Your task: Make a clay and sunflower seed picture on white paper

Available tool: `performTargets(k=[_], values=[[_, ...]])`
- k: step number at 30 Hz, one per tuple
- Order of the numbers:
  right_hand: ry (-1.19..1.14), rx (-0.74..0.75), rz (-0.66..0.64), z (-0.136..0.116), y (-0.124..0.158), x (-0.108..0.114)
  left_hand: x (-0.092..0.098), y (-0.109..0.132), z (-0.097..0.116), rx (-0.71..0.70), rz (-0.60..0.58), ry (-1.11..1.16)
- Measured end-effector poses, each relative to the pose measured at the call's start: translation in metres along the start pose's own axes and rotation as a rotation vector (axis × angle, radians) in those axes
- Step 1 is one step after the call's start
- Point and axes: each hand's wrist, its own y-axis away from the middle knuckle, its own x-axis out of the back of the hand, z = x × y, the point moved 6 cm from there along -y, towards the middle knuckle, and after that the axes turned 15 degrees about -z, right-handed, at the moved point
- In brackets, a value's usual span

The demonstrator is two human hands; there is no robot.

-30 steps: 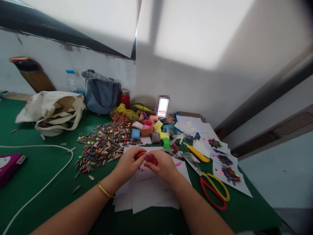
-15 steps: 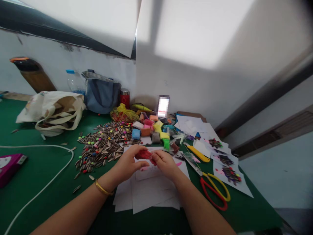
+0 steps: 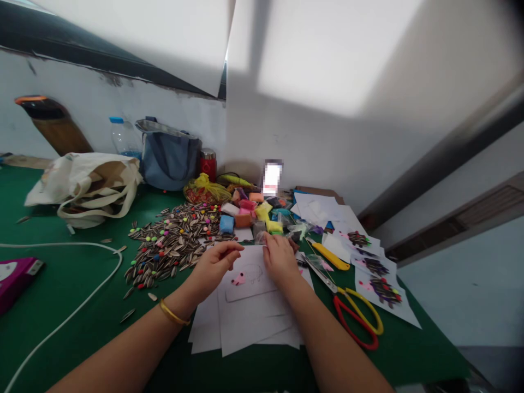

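Note:
My left hand hovers over the left side of the paper, fingers loosely bent and thumb apart, with nothing visible in it. My right hand reaches to the far edge of the paper beside the coloured clay packets. Its fingers are bent together; what they hold, if anything, is hidden. A bit of clear plastic film shows by its fingertips. Between my hands lies the top white sheet, bearing a pencil outline and a small pink clay piece with dark dots.
Striped sunflower seeds mixed with coloured balls are heaped at left. Large scissors with red and yellow handles and a yellow cutter lie at right, near several decorated sheets. A white cable curves across the green table.
My hands have drawn apart, and the red packet held between them is out of sight. My right hand has moved up towards the clay packets; the pink piece and outline are uncovered.

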Motion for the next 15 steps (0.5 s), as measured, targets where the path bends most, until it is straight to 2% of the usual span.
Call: performTargets(k=[4,7,11,13,15], values=[[0.016,0.001,0.023,0.000,-0.001,0.000,-0.002,0.001,-0.003,0.031,0.002,0.143],[-0.090,0.127,0.146,-0.014,0.011,0.016,-0.012,0.004,-0.005,0.077,-0.007,0.347],[-0.223,0.464,0.253,-0.057,0.036,0.034,-0.042,0.012,-0.001,0.068,-0.116,0.610],[-0.171,0.603,0.206,-0.082,0.046,0.032,-0.056,0.015,0.001,0.050,-0.179,0.729],[-0.108,0.627,0.140,-0.101,0.052,0.027,-0.062,0.015,-0.002,0.058,-0.156,0.733]])
